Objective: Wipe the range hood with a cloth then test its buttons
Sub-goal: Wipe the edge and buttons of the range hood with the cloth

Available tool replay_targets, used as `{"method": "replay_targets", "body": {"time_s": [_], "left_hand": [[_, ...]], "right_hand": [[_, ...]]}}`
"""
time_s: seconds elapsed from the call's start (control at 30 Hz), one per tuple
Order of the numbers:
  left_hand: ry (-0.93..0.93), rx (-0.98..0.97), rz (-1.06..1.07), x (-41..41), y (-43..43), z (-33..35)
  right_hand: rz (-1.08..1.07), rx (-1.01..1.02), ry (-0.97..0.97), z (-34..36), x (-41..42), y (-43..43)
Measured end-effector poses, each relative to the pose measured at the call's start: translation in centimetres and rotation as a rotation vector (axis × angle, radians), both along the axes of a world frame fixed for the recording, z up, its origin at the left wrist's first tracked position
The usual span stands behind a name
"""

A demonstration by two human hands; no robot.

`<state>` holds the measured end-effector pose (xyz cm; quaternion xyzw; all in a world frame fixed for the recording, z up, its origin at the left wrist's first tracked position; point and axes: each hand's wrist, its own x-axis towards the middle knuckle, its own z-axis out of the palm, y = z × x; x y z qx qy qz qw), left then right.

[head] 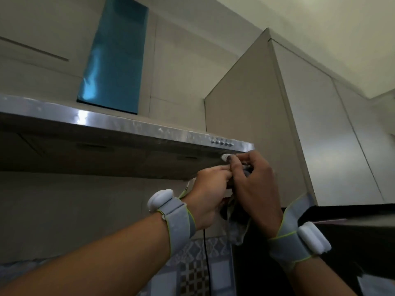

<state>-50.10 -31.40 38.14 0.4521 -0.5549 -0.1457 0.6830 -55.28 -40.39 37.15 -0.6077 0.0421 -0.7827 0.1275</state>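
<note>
1. The left hand [210, 189] and right hand [254, 189] meet at the middle of the view, knuckles touching. Both sets of fingers are curled tight round one bunched cloth [237, 229].
2. The cloth is grey. Most of it hangs out of the palms toward 6 o'clock, and a pale tip pokes out at 12 o'clock above the right hand's fingertips.
3. That tip sits close under the right end of the hood [128, 124]. Whether it touches the metal, I cannot tell.
4. The buttons [221, 142], a short row of small round knobs, sit on the hood's steel front strip, just off the hands at 11 o'clock. No finger is on them.
5. The hood's strip runs from the hands out toward 9 o'clock, with its dark underside below it.
6. A chimney [115, 54] wrapped in blue film rises from the hood at 11 o'clock.
7. A pale cabinet [245, 103] stands at 12 to 2 o'clock, just beside the hood's right end.
8. Each wrist wears a grey band [177, 218] with a white pod.
9. A black cord [206, 253] drops at 6 o'clock over patterned tiles [198, 263].
</note>
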Motion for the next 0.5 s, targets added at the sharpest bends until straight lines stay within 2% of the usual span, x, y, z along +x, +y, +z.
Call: {"method": "replay_targets", "body": {"time_s": [0.13, 0.33, 0.4, 0.5], "left_hand": [[-0.1, 0.042, -0.014, -1.4, 0.2, 1.9], [-0.473, 0.198, 0.191, -0.9, 1.4, 4.6], [-0.632, 0.129, 0.349, -0.6, 2.0, 6.0], [-1.002, 0.003, 0.769, 0.2, 3.6, 8.6]], "right_hand": [[0.086, -0.065, 0.036, 1.5, -2.5, -0.6], [0.072, -0.129, 0.126, 3.3, -5.2, -1.8], [0.09, -0.114, 0.145, 4.3, -5.6, -2.0], [0.052, -0.069, 0.182, 6.2, -6.2, -2.4]]}}
